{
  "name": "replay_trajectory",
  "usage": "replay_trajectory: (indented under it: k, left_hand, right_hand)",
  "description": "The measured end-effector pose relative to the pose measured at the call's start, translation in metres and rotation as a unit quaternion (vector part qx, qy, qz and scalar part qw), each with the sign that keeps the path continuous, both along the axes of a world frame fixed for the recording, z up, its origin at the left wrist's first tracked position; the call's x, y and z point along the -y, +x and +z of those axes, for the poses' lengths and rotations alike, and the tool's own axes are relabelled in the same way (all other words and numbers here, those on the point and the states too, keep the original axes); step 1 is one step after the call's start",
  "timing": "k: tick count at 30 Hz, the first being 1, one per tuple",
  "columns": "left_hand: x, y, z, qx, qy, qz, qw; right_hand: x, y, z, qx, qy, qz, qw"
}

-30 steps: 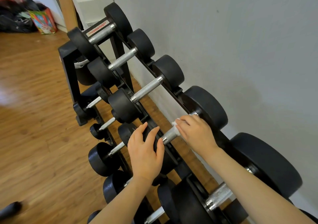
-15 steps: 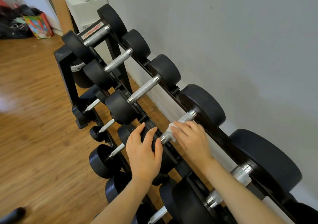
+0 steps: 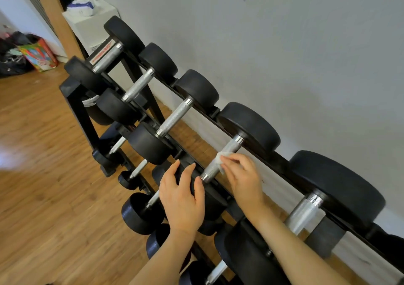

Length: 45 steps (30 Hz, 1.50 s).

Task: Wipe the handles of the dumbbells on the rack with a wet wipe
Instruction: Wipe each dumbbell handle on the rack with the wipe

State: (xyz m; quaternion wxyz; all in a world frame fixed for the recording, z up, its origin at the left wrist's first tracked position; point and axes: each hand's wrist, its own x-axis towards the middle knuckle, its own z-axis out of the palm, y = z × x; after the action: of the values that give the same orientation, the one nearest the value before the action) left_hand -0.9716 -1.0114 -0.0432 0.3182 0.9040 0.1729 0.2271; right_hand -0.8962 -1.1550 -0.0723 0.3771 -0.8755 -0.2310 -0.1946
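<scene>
2 hands work 1 dumbbell on the rack's (image 3: 72, 101) top row. Our right hand (image 3: 243, 178) pinches the wipe (image 3: 220, 158) against the handle (image 3: 220, 160), at mid-length. The handle's long axis runs from 7 to 1 o'clock. Our left hand (image 3: 181, 194), fingers spread, rests on the near weight (image 3: 192, 175). We judge the coming stroke follows that axis.
</scene>
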Motion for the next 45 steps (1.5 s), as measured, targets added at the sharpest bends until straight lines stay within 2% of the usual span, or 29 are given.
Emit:
replay_trajectory:
  k: [3, 7, 13, 16, 20, 34, 38, 42, 45]
  left_hand:
    - [-0.001, -0.001, 0.000, 0.004, 0.001, 0.000, 1.000]
    - [0.000, 0.000, 0.001, -0.003, -0.003, 0.002, 1.000]
    - [0.001, 0.000, 0.003, -0.004, -0.011, 0.003, 1.000]
    - [0.002, 0.000, 0.003, -0.001, -0.007, 0.006, 1.000]
    - [0.002, 0.001, 0.003, -0.005, -0.001, 0.009, 1.000]
    - [0.002, 0.002, -0.001, -0.013, 0.000, 0.017, 1.000]
    - [0.002, 0.001, -0.001, -0.012, -0.004, 0.017, 1.000]
    - [0.002, 0.001, -0.001, -0.018, -0.002, 0.021, 1.000]
    - [0.002, 0.001, -0.001, -0.013, -0.004, 0.017, 1.000]
  right_hand:
    - [-0.001, -0.001, 0.003, -0.036, 0.061, 0.012, 0.997]
    - [-0.002, 0.000, 0.010, -0.054, 0.104, -0.023, 0.993]
    - [-0.005, -0.009, 0.007, -0.079, 0.118, -0.036, 0.989]
    - [0.001, -0.001, 0.011, -0.047, 0.073, -0.070, 0.994]
    - [-0.001, -0.003, 0.002, -0.018, 0.040, -0.053, 0.998]
    - [-0.007, -0.009, -0.001, -0.051, 0.075, -0.033, 0.995]
    - [-0.003, -0.003, 0.003, -0.087, 0.127, -0.073, 0.985]
    - [-0.010, -0.011, -0.001, -0.081, 0.081, -0.043, 0.992]
    - [-0.011, -0.013, -0.002, -0.084, 0.089, -0.029, 0.992]
